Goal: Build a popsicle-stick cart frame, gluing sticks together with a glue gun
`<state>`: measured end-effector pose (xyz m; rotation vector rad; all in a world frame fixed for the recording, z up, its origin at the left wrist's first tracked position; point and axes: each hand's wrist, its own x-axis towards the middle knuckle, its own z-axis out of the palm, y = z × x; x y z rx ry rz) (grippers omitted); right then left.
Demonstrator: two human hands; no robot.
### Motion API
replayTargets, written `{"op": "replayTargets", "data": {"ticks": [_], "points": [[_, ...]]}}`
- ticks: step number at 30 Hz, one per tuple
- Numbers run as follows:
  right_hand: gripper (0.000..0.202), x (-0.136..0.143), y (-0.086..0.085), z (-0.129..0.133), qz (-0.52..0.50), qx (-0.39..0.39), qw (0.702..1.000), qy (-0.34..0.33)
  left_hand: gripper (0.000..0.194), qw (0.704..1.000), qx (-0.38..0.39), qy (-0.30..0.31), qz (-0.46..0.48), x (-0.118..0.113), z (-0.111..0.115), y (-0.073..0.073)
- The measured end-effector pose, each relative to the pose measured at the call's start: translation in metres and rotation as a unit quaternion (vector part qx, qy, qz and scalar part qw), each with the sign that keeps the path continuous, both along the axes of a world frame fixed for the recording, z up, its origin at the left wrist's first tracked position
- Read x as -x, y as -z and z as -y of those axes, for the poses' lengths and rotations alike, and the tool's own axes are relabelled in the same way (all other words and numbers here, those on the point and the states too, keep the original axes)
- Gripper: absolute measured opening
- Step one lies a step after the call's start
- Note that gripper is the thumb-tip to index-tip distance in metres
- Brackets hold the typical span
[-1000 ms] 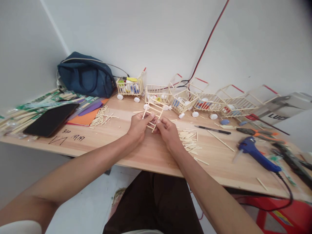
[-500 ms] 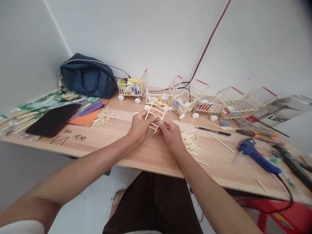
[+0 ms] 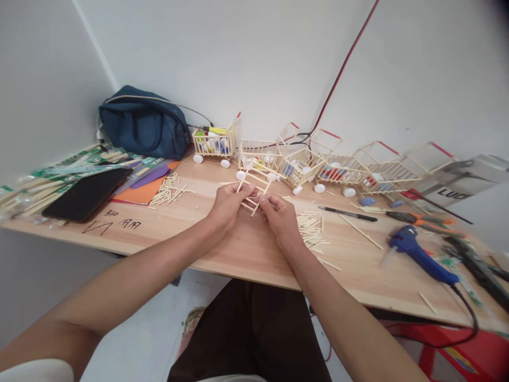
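Note:
Between my hands, above the front middle of the table, is a small frame of pale wooden sticks with several crosspieces. My left hand is closed on its left side, thumb laid across the sticks. From the right, my right hand pinches the frame's lower right part between thumb and fingers. The fingertips hide some of the joints. Just right of my right hand lies a pile of short cut sticks. Another pile of short sticks lies to the left, past my left hand.
Along the wall stand several miniature stick carts with white wheels. At right lie a blue hot glue gun, a black pen and orange-handled pliers. At left are a black phone, orange paper and a blue bag.
Both hands stay in nearly the same place around the stick frame. The fingers have shifted only slightly, and the rest of the table looks the same.

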<state>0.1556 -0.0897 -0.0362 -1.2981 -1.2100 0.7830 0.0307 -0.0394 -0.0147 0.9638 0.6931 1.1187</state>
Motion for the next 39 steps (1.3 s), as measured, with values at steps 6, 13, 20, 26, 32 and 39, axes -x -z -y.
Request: {"op": "replayTargets", "data": {"ticks": [6,13,20,26,32,39], "points": [[0.034,-0.001,-0.001,-0.001,0.002,0.005,1.000,-0.006,0.031,1.000,0.007,0.006,-0.002,0.001,-0.001,0.000],[0.035,0.000,-0.002,0.000,-0.019,0.017,1.000,0.011,0.032,0.999,-0.005,0.038,-0.002,0.002,-0.002,-0.001],[0.037,-0.007,0.007,-0.006,-0.052,0.010,0.998,0.037,0.015,0.999,0.031,0.017,0.027,0.007,-0.003,-0.012],[0.040,-0.011,0.007,-0.008,-0.088,0.013,0.994,0.059,0.017,0.999,0.041,0.002,0.024,0.010,-0.008,-0.012],[0.042,-0.012,0.004,-0.009,-0.108,0.004,0.991,0.081,0.021,1.000,0.005,-0.011,0.005,0.012,-0.011,-0.007],[0.042,-0.012,0.000,-0.010,-0.127,0.011,0.987,0.097,0.038,0.997,-0.041,0.056,-0.025,0.012,-0.015,0.000]]}}
